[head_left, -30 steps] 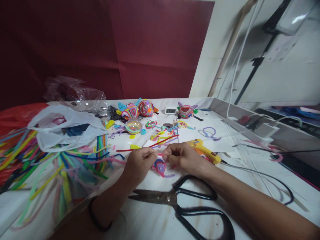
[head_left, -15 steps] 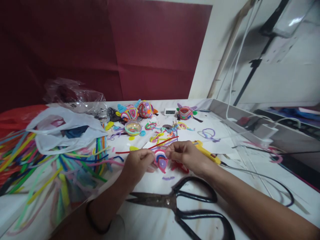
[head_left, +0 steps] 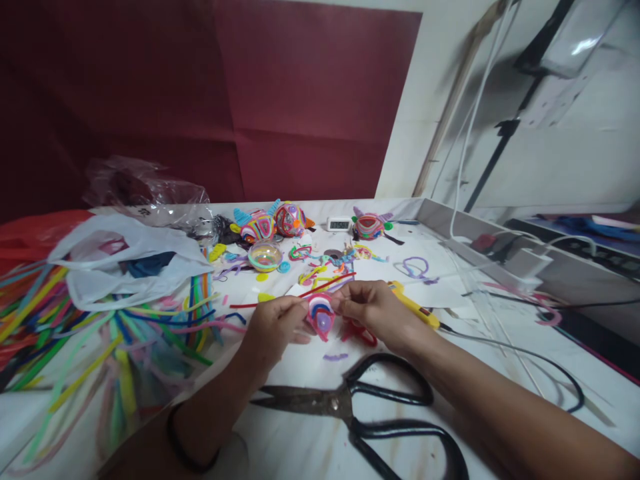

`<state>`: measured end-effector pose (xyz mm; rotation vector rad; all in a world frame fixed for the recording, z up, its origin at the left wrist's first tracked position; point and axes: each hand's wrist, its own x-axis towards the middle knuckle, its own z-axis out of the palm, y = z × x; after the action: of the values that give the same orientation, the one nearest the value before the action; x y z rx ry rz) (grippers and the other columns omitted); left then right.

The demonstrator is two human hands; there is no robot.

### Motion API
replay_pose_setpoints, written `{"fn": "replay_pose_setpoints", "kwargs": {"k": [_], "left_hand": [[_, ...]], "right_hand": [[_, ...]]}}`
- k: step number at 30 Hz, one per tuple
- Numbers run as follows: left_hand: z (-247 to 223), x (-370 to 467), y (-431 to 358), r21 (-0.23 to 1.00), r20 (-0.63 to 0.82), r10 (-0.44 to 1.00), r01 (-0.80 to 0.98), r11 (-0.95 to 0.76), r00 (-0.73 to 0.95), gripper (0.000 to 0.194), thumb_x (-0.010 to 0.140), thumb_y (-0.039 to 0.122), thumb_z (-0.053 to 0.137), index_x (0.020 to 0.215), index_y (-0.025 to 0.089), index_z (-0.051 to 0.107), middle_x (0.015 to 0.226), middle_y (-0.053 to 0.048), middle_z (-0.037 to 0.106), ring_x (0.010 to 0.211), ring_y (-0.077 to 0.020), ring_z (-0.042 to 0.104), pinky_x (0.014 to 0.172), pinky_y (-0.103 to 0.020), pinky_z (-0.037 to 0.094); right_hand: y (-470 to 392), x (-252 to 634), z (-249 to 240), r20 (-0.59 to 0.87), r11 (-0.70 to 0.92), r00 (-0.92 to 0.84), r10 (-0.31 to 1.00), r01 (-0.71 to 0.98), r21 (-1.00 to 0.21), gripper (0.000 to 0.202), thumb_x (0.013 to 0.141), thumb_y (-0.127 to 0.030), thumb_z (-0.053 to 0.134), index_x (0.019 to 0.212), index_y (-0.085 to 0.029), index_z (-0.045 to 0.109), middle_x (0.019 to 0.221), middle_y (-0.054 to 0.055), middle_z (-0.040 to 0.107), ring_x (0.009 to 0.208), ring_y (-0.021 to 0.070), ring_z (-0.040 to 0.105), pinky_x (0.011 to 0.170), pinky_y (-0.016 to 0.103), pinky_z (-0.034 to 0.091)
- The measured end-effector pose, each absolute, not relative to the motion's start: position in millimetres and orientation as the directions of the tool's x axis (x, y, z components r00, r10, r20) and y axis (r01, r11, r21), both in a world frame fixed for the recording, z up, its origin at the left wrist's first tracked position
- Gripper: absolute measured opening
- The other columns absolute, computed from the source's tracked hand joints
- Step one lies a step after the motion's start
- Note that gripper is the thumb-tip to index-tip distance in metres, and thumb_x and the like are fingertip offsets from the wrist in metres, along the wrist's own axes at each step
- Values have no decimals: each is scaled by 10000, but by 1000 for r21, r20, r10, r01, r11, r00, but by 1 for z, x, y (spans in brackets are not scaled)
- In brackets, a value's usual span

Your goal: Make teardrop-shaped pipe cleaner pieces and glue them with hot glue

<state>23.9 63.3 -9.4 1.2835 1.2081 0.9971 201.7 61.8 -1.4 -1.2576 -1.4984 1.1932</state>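
Note:
Between my two hands is a small pipe-cleaner piece (head_left: 323, 319), with bands of pink, white, blue and red curving round a lilac centre and a pink point at its lower end. My left hand (head_left: 277, 328) pinches its left edge between thumb and fingers. On the other edge my right hand (head_left: 369, 308) pinches it the same way. A red pipe cleaner (head_left: 327, 284) slants just behind the fingers. Under my right hand lies a red bent pipe cleaner (head_left: 367, 337). Large black-handled scissors (head_left: 340, 402) lie nearer to me, blades pointing left.
Many loose pipe cleaners (head_left: 120, 353) and a white plastic bag (head_left: 135, 257) cover the left side. Colourful wrapped balls (head_left: 257, 225), a clear bowl (head_left: 265, 256) and a small digital clock (head_left: 339, 224) stand at the back. A yellow glue gun (head_left: 415, 307) with a cord lies right.
The piece is tipped slightly in my fingers, its lower point shifting a little up and left. Both hands keep their pinch, and the view has drifted slightly.

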Motion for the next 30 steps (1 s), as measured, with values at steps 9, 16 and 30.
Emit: {"fn": "replay_pose_setpoints", "kwargs": {"k": [9, 16, 30], "left_hand": [[-10, 24, 66, 989, -137, 982, 79, 127, 131, 188, 649, 270, 605, 759, 129, 659, 583, -32, 690, 579, -168, 683, 512, -223, 551], [-9, 21, 66, 990, -110, 990, 97, 101, 92, 170, 684, 281, 602, 764, 141, 656, 607, -33, 698, 617, -171, 695, 544, -220, 553], [-19, 17, 71, 931, -205, 964, 337, 140, 167, 156, 666, 273, 557, 742, 160, 635, 563, -21, 679, 556, -166, 676, 427, -186, 475]], "right_hand": [[64, 203, -1, 56, 96, -168, 984, 238, -967, 330, 654, -447, 692, 713, -130, 624, 542, -27, 492, 471, 71, 366, 423, 215, 286], [65, 221, 11, 152, 221, -210, 966, 364, -905, 332, 739, -469, 605, 790, -141, 610, 706, 25, 579, 617, 122, 488, 571, 252, 390], [-33, 239, -4, 36, 396, -435, 900, 780, -484, 141, 860, -227, 545, 958, -217, 645, 984, 65, 621, 889, 206, 585, 773, 328, 456]]}}
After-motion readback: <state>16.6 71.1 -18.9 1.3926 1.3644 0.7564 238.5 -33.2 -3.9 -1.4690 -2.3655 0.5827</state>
